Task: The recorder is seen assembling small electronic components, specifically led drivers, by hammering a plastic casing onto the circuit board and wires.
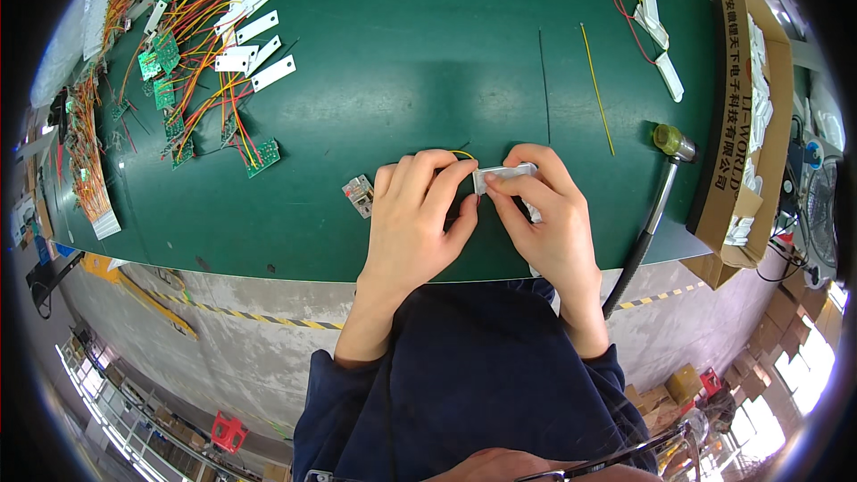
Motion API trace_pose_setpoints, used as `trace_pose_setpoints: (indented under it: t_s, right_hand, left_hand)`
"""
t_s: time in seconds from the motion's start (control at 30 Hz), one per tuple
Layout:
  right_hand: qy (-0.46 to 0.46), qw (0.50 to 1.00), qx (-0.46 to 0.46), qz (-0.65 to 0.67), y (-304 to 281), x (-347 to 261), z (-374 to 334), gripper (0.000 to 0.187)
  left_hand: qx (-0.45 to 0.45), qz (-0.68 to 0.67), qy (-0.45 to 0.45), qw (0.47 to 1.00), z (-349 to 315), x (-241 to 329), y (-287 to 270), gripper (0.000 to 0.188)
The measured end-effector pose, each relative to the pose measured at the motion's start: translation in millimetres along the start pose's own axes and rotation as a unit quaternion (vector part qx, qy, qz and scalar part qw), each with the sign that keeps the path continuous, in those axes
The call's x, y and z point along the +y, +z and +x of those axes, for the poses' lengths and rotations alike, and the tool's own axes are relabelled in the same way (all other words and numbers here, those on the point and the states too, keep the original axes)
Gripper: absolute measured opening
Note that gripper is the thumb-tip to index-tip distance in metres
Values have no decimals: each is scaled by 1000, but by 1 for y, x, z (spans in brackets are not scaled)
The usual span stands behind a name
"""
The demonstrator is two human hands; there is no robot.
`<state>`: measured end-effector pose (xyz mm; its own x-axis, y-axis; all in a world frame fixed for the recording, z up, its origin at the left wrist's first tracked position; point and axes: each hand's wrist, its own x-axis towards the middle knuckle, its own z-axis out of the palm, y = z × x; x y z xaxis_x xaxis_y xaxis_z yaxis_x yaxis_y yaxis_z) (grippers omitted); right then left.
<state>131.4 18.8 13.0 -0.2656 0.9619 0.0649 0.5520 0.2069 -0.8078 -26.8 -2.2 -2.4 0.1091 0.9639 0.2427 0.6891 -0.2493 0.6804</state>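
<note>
Near the table's front edge, my two hands meet at a narrow white plastic casing (502, 173). My right hand (555, 214) pinches it between thumb and fingers. My left hand (412, 219) is curled, its index fingertip and thumb closing about the casing's left end. A yellow wire (462, 153) arcs out by the left fingertips; where its ends go is hidden. Another white piece (534, 212) shows partly beneath my right hand. Just left of my left hand lies a small assembly with a clear and metallic look (359, 195).
Circuit boards (263, 157) wired to white strips (273, 73) pile up at the left, beside a long wire bundle (89, 178). A black wire (544, 85) and a yellow wire (597, 87) lie ahead. Rightward are a hammer (656, 205), wired white casings (669, 77) and a cardboard box (728, 125).
</note>
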Motion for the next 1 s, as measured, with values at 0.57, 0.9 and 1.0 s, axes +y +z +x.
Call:
trace_pose_setpoints:
  t_s: [0.57, 0.9, 1.0]
  right_hand:
    - [-21, 1000, 9, -10, 1, 0, -1, 7]
    - [-12, 1000, 25, 0, 3, 3, -4, 7]
    - [-27, 999, 36, 5, 5, 6, -4, 8]
  left_hand:
    - [-31, -7, 0, 1000, 3, 2, -7, 39]
    - [1, 0, 63, 998, -2, -1, 1, 35]
    - [25, 20, 93, 995, -2, -3, 4, 31]
